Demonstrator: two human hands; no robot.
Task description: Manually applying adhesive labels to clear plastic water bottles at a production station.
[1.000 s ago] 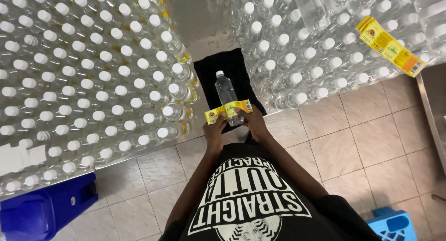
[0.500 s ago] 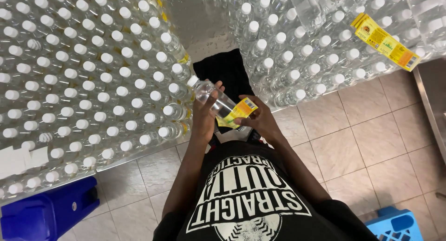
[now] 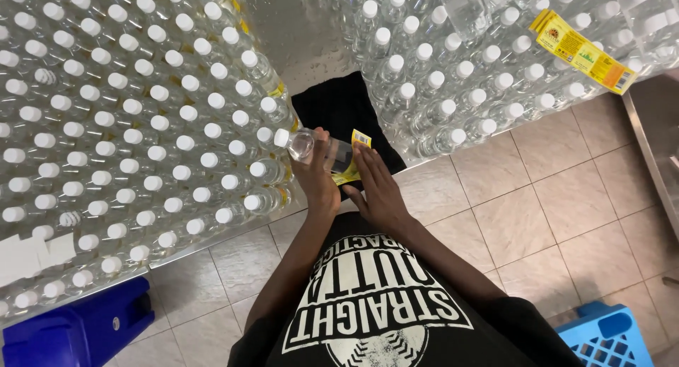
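My left hand (image 3: 317, 176) grips a clear plastic bottle (image 3: 305, 143) with a white cap, tipped on its side with the cap pointing left. My right hand (image 3: 375, 186) lies flat against a yellow label (image 3: 351, 157) wrapped round the bottle's lower half, fingers stretched along it. Both hands are over a black cloth (image 3: 338, 105) on the metal table's front edge, in the gap between two masses of bottles.
Several upright white-capped bottles (image 3: 127, 119) fill the table on the left, with more bottles (image 3: 453, 77) on the right. A stack of yellow labels (image 3: 583, 52) lies on the right-hand bottles. A blue stool (image 3: 78, 328) and a blue crate (image 3: 608, 339) stand on the tiled floor.
The bottle went from upright with the label held flat across it to tipped left on its side. My right hand has flattened, pressing the label round the bottle.
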